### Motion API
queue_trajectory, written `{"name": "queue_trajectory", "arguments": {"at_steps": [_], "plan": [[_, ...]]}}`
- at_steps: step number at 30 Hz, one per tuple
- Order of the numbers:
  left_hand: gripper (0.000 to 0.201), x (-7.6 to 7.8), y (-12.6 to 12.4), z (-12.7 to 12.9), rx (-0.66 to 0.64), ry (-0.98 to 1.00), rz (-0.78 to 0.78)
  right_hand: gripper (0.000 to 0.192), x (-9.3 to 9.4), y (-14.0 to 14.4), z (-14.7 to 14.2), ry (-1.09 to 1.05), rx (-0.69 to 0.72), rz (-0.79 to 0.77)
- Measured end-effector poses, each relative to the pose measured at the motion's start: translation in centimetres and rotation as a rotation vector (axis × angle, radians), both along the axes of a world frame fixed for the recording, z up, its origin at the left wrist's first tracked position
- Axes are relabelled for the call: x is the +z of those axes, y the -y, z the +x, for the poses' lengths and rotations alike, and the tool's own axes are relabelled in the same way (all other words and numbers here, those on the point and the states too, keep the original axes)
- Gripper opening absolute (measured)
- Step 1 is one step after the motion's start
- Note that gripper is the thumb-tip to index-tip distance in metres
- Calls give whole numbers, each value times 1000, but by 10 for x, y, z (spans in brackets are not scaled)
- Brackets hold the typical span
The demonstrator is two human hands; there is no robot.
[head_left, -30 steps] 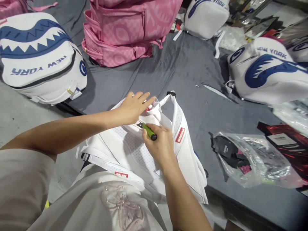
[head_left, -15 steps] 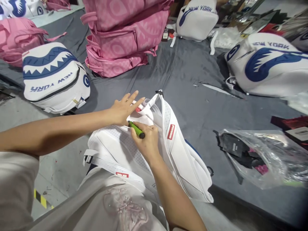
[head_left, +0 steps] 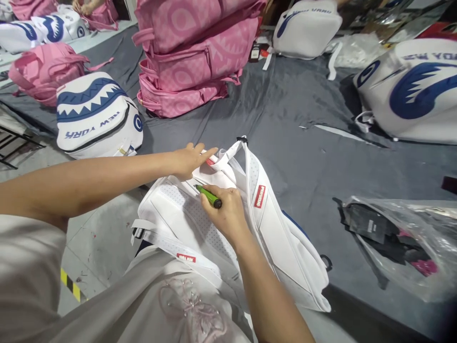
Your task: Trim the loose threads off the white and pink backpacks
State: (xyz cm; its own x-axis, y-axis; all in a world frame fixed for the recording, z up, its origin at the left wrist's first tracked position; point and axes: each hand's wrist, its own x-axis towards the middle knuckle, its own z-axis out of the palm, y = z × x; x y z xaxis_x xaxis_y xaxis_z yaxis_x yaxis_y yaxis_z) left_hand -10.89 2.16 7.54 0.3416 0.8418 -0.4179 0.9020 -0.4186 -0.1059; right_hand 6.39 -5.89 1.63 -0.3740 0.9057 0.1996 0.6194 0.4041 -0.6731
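Observation:
A white backpack (head_left: 285, 247) lies back panel up against my body at the table's near edge, its shoulder straps bearing red labels. My left hand (head_left: 189, 159) rests on the top of the bag beside its carry handle (head_left: 224, 159), fingers stretched out. Closed round a green pen-shaped tool (head_left: 210, 196) with a black end is my right hand (head_left: 228, 209). The tool's dark tip points at the upper edge of the back panel, just below my left hand; whether it touches the fabric I cannot tell.
Pink backpacks (head_left: 193, 64) are stacked behind. White-and-blue backpacks stand at the left (head_left: 98, 114), at the back (head_left: 307, 31) and at the right (head_left: 410, 95). A clear plastic bag (head_left: 403, 247) with dark items lies at the right. Another person's hands (head_left: 84, 7) show far left.
The tool's tip has come away from my left hand, with my right hand slightly lower on the bag. My left hand's fingers are less spread. The view has shifted left.

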Motion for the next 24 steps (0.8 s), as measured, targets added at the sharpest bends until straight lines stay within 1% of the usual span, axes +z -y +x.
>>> {"name": "queue_trajectory", "arguments": {"at_steps": [2, 5, 9, 13, 16, 21, 24], "plan": [[110, 0, -5, -6, -24, 21, -29, 21, 4, 2, 1, -10, 34, 3], [109, -2, -11, -12, -58, 66, -60, 21, 8, 3, -1, 16, 38, 22], [113, -2, -13, -12, -39, 51, -74, 21, 2, -3, -6, 92, -7, 12], [121, 4, -13, -10, -3, 23, -134, 26, -6, -4, -7, 33, -50, 44], [122, 7, -14, -12, -3, 33, -153, 26, -6, -2, -7, 4, -52, 60], [120, 1, -13, -25, -34, 82, -115, 21, 1, 5, -15, 6, 78, 48], [118, -5, -12, -36, -68, 129, -78, 19, 1, 7, -21, -2, 128, 56]]}}
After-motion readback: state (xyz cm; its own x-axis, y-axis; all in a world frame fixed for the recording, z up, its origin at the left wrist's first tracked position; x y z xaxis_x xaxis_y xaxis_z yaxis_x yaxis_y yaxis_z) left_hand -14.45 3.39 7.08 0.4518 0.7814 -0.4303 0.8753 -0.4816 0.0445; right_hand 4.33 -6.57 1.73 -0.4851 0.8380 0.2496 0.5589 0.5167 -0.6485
